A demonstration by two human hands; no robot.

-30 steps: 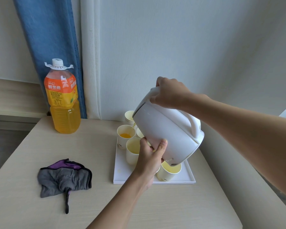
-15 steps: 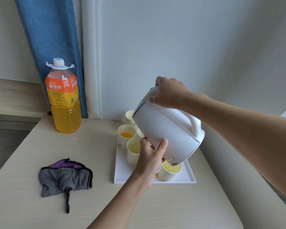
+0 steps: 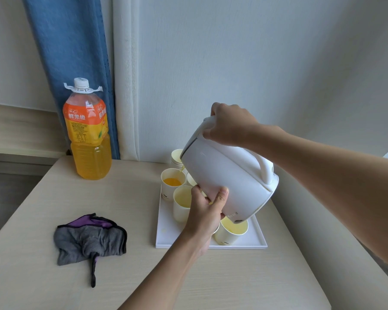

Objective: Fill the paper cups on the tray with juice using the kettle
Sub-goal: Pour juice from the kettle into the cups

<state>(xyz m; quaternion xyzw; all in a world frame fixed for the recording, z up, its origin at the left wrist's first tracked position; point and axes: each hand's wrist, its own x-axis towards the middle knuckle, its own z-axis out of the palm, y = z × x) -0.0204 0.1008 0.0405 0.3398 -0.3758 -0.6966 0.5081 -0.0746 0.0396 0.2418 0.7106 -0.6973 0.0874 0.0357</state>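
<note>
The white electric kettle (image 3: pixel 229 175) is tipped well over above the white tray (image 3: pixel 166 233), spout down and to the left, and a thin stream of juice (image 3: pixel 182 169) runs from it into the far-left paper cup (image 3: pixel 173 183), which shows a pool of deep orange low inside. The right hand (image 3: pixel 231 125) is clamped over the kettle's top end near the lid, fingers curled round the edge, leaving the loop handle free. The left hand (image 3: pixel 207 211) cups the lower wall from beneath, thumb laid flat on the white shell, steadying the weight. Just nearer stands a front cup (image 3: pixel 181 204) and, under the kettle's base, a near-right cup (image 3: pixel 232 231), both glowing pale yellow; how full they are I cannot tell. A rear cup (image 3: pixel 176 155) peeps out behind the spout, and others may be hidden by the kettle. So the pour into this one cup is the step in hand, and it looks far from full. Next, I'd judge, the tilt must be eased back as the level rises, then the spout carried to the next cup without dripping on the tray. A juice bottle (image 3: pixel 89 135) and a grey cloth (image 3: pixel 90 240) sit on the table (image 3: pixel 54 198), well apart.
</note>
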